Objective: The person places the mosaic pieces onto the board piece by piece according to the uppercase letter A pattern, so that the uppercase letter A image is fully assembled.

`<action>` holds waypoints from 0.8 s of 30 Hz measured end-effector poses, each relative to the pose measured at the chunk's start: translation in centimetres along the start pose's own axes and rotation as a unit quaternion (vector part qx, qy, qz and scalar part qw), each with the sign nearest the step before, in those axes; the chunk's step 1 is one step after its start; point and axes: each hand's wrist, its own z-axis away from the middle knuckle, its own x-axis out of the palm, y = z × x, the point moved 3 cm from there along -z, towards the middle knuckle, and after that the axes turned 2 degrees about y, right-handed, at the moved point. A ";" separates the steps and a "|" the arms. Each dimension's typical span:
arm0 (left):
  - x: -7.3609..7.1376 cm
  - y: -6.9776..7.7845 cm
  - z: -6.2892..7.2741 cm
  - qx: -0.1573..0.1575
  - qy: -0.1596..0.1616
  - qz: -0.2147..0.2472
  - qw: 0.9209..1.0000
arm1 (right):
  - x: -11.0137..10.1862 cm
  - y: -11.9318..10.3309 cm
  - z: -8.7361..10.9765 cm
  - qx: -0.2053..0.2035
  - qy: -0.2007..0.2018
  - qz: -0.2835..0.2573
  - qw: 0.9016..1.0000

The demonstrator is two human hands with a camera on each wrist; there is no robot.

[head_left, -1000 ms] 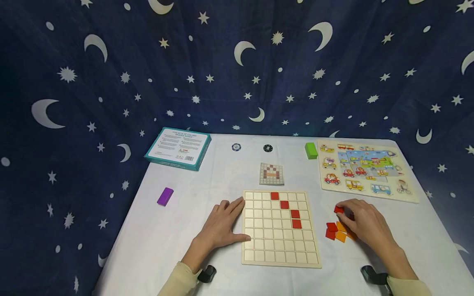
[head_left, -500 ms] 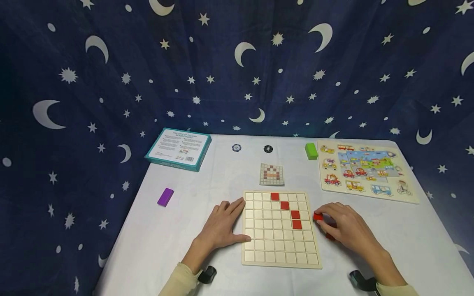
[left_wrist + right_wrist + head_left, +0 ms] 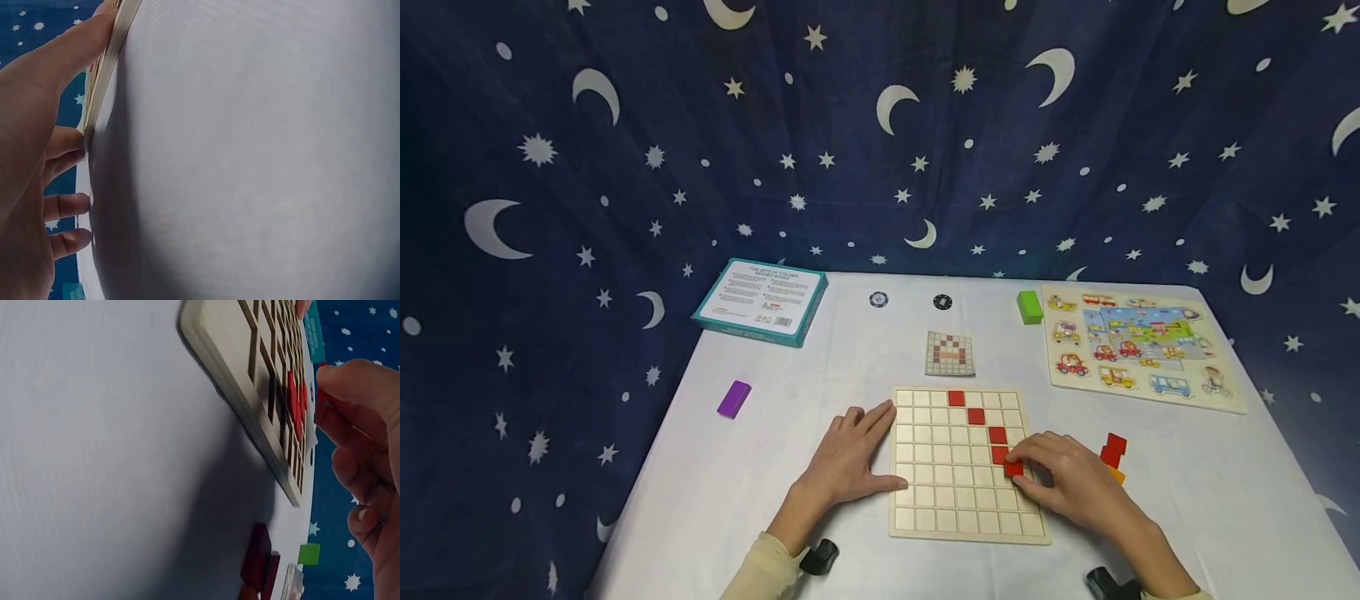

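A pale wooden grid board (image 3: 936,498) lies flat on the white table. Several red square tiles (image 3: 976,416) sit in its cells, stepping down toward the right. My right hand (image 3: 1070,477) pinches another red tile (image 3: 1013,470) between thumb and fingertips over the board's right side; in the right wrist view that tile (image 3: 320,405) is held above the board. My left hand (image 3: 848,457) rests with fingers spread along the left edge, thumb on the rim. Beyond the right hand lie loose red tiles (image 3: 1113,448) and an orange tile (image 3: 1117,475), partly hidden by it.
Behind the board lies a small pattern card (image 3: 950,353). Farther back are two round chips (image 3: 942,302), a green block (image 3: 1030,307) and a teal box (image 3: 762,302). A vehicle puzzle board (image 3: 1142,346) is at the right, a purple block (image 3: 734,399) at the left.
My right hand has carried the red tile leftward from the loose pile to over the board's right side. My left hand has stayed at the board's edge.
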 end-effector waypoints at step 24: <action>0.1 0.0 0.0 -0.001 0.002 -0.001 1.000 | 1.0 -0.7 0.0 -0.021 -0.033 -0.006 0.999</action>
